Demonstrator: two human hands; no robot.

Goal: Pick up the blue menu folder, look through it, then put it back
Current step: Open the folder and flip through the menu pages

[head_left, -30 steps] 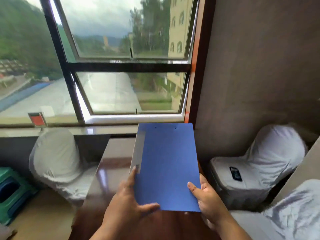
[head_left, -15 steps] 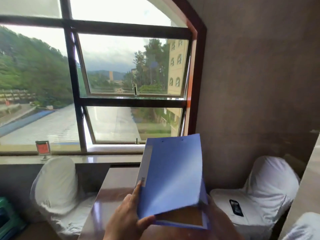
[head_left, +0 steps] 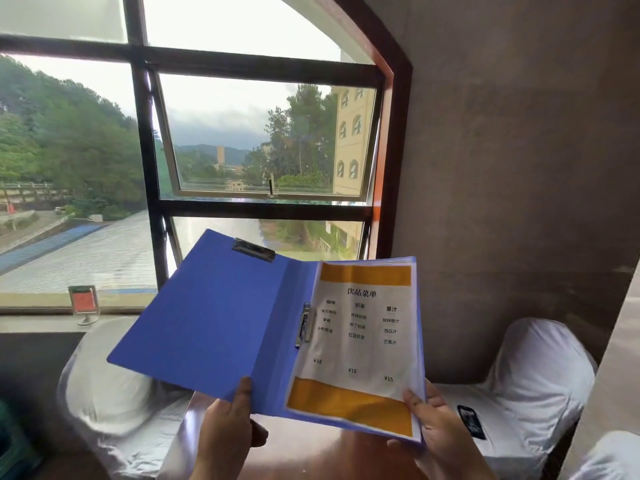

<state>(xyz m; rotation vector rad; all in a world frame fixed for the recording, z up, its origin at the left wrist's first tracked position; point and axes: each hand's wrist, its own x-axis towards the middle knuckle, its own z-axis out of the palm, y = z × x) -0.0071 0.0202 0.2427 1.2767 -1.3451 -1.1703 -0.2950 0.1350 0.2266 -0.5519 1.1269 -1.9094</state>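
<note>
The blue menu folder [head_left: 214,327] is spread open in the air above the table, tilted toward me. Its left cover is bare blue with a metal clip at the top edge. The right side holds a sleeved menu page [head_left: 360,341] with orange bands and printed text, fastened by a metal clip at the spine. My left hand [head_left: 227,431] grips the folder's lower edge near the spine, thumb on the inside. My right hand [head_left: 440,434] holds the lower right corner under the page.
A glossy brown table [head_left: 304,455] lies below the folder. White-covered chairs stand at the left [head_left: 107,403] and right [head_left: 533,382]; a dark phone [head_left: 471,421] lies on the right seat. A small red sign stand [head_left: 84,303] sits on the windowsill. A grey wall is on the right.
The folder went from shut and flat over the table to lifted and fully open, showing the menu page. My view tilted upward toward the window.
</note>
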